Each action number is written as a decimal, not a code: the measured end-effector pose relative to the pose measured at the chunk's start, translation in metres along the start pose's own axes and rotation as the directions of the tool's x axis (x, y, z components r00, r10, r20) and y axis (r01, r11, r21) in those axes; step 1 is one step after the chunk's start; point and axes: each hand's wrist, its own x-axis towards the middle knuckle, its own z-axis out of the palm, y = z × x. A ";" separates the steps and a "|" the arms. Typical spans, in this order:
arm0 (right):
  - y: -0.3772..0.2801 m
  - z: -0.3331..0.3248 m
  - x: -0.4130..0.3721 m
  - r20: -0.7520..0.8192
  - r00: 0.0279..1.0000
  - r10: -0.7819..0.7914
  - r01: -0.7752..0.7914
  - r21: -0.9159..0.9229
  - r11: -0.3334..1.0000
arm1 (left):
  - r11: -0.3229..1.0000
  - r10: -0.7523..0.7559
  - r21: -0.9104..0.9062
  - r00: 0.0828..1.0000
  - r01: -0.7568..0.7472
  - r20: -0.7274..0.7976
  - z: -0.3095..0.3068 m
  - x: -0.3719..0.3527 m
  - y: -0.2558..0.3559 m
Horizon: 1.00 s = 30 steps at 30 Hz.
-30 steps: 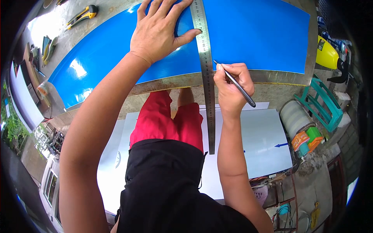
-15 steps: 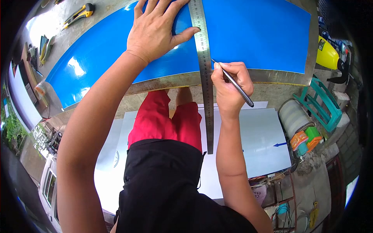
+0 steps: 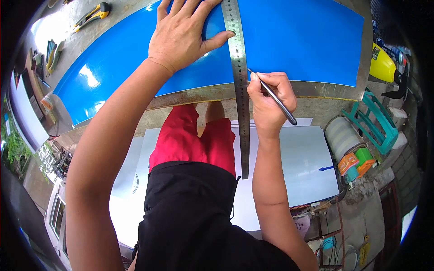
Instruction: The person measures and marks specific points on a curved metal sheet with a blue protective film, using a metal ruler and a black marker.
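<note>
A glossy blue sheet [image 3: 298,43] lies on a metal-edged table. Across it runs a long steel ruler [image 3: 240,86], whose near end sticks out past the table edge. My left hand [image 3: 178,38] rests spread on the sheet left of the ruler, its thumb lying over the ruler's edge. In a writing grip, my right hand [image 3: 273,101] is closed on a dark, slim pen [image 3: 280,105]. The pen's tip points at the sheet, right beside the ruler's right edge, close to the sheet's near border.
A yellow-and-black utility knife [image 3: 92,17] lies at the table's upper left. To the right are a yellow spray bottle [image 3: 381,62] and a green plastic stool [image 3: 375,119]. Large pale panels [image 3: 303,158] lie below the table, behind my legs.
Both hands keep their places, with the pen still beside the ruler. The view of the sheet and ruler has shifted very slightly to the right.
</note>
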 end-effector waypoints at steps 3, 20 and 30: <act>0.000 -0.001 0.000 0.006 1.000 0.004 -0.004 -0.009 1.000 | 1.000 0.004 -0.002 1.000 -0.004 -0.001 -0.001 0.000 0.000; -0.001 -0.001 0.000 0.006 1.000 0.006 -0.006 -0.020 1.000 | 1.000 -0.001 0.004 1.000 0.000 0.009 0.001 0.000 0.000; -0.001 0.001 0.000 -0.009 1.000 -0.009 0.008 -0.030 1.000 | 1.000 -0.001 0.009 1.000 0.001 0.004 0.000 0.000 0.000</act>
